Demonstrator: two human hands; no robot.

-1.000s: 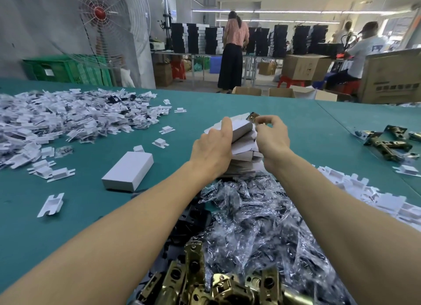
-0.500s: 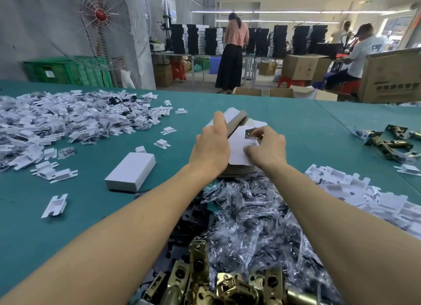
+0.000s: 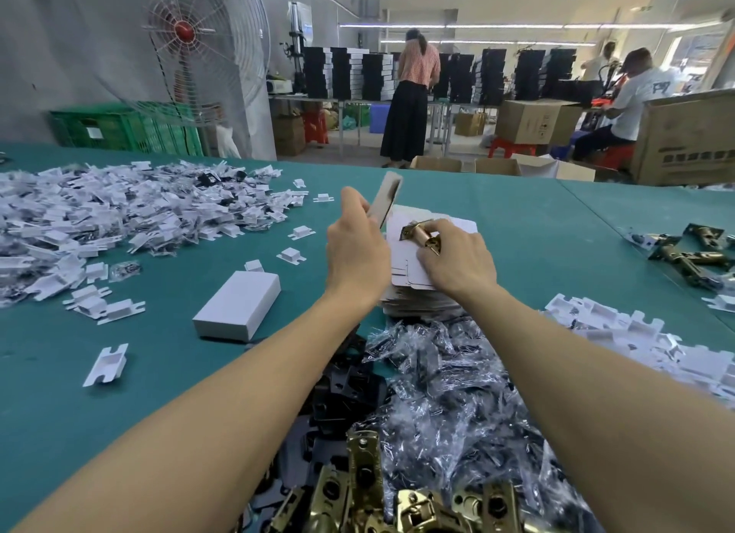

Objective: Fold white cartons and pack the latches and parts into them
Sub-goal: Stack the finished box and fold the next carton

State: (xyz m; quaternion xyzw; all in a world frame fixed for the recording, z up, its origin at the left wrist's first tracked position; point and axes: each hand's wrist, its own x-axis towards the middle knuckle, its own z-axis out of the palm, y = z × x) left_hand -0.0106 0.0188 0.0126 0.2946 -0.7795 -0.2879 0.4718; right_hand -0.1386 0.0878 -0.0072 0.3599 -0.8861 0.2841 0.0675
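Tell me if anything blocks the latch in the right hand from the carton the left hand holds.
Nothing visible lies between them. The right hand holds the latch over the carton stack, beside the carton in the left hand, which does not look folded open yet.

Nothing sharp enough to read outright. Far right: blurred dark print across the big cardboard box [image 3: 684, 150]. Grey lettering, illegible, on the back of a seated person's white shirt [image 3: 652, 91]. Small printed marks on the brown box [image 3: 537, 122]. Far left: white label [image 3: 94, 132], unreadable, on the green crate [image 3: 131, 134].
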